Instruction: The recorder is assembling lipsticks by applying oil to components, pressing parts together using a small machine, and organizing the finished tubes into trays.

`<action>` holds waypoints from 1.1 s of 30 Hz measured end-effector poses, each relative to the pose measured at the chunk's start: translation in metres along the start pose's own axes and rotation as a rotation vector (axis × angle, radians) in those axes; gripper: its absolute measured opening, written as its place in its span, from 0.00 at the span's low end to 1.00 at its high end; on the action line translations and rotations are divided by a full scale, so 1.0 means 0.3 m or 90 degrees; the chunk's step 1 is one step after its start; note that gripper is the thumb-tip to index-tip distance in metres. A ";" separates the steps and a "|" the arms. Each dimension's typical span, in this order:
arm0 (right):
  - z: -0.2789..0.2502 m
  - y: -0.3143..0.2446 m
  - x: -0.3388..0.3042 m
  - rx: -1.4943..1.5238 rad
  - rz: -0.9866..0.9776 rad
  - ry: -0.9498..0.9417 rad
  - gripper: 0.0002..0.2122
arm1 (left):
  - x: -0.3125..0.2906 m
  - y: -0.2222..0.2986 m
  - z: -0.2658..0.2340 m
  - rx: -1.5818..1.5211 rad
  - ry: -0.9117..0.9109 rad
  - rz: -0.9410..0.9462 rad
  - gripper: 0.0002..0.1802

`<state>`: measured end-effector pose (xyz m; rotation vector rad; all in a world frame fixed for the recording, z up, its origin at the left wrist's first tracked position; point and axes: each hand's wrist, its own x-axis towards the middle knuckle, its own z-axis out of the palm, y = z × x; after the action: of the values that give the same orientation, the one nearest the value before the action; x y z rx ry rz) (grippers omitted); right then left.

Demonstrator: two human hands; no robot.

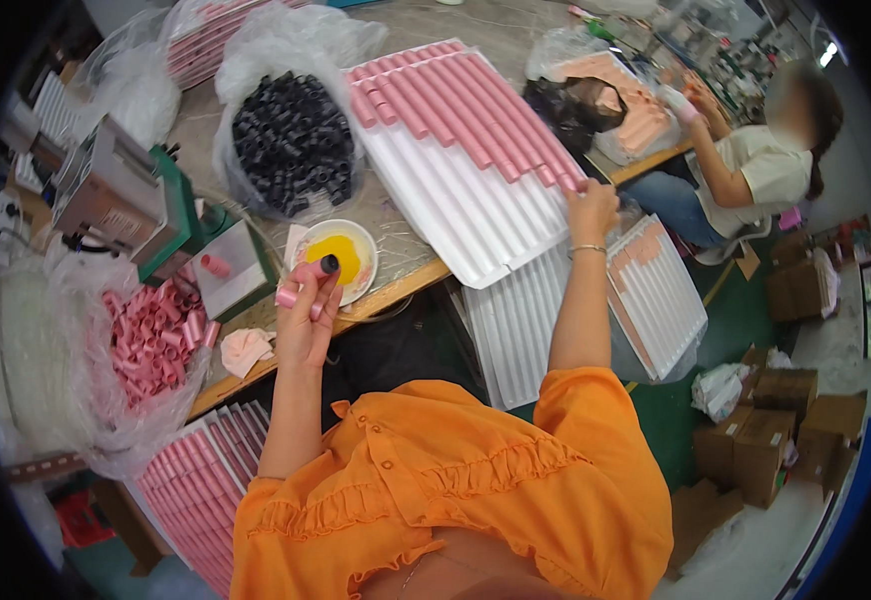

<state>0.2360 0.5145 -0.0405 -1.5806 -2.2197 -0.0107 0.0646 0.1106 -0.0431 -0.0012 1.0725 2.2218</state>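
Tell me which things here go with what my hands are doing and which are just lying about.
Part of the job, apparently:
Black-tipped tube in your left hand
White tray at your right hand
Pink tubes on it
Loose black pieces
Loose pink pieces
Dish with yellow contents

Lying about, probably:
Crumpled pale cloth
Black plastic bag
Cardboard boxes

Pink cylindrical plastic tubes (466, 105): smooth, satin sheen. White grooved rectangular plastic tray (466, 205): glossy. Black cylindrical plastic pieces (291, 145): semi-matt. Clear loose plastic bag (301, 35): glossy, crinkled. Orange ruffled cloth blouse (456, 450): matt. Brown boxy cardboard cartons (761, 455): matt.
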 end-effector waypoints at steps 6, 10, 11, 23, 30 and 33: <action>-0.193 -0.174 -0.216 0.396 -0.220 0.118 0.11 | -0.008 0.034 0.008 0.131 0.023 0.185 0.16; -0.270 -0.541 -0.528 0.605 -0.479 -0.250 0.09 | -0.030 0.058 -0.038 0.226 0.035 0.284 0.16; -0.243 -0.587 -0.582 0.571 -0.568 -0.245 0.13 | -0.036 0.065 -0.049 0.272 0.027 0.311 0.17; -0.073 -0.926 -0.758 0.645 -0.669 -0.426 0.13 | -0.027 0.234 -0.228 0.503 0.267 0.549 0.21; 0.029 -1.197 -0.797 0.483 -0.661 -0.323 0.12 | 0.144 0.363 -0.336 0.811 0.329 0.298 0.22; 0.043 -1.254 -0.819 0.449 -0.682 -0.258 0.14 | 0.101 0.348 -0.378 0.676 0.355 0.518 0.18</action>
<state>-0.0427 0.1619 -0.0484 0.0513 -2.6480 0.7309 -0.0486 0.0022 -0.0540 0.3414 2.8489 1.9840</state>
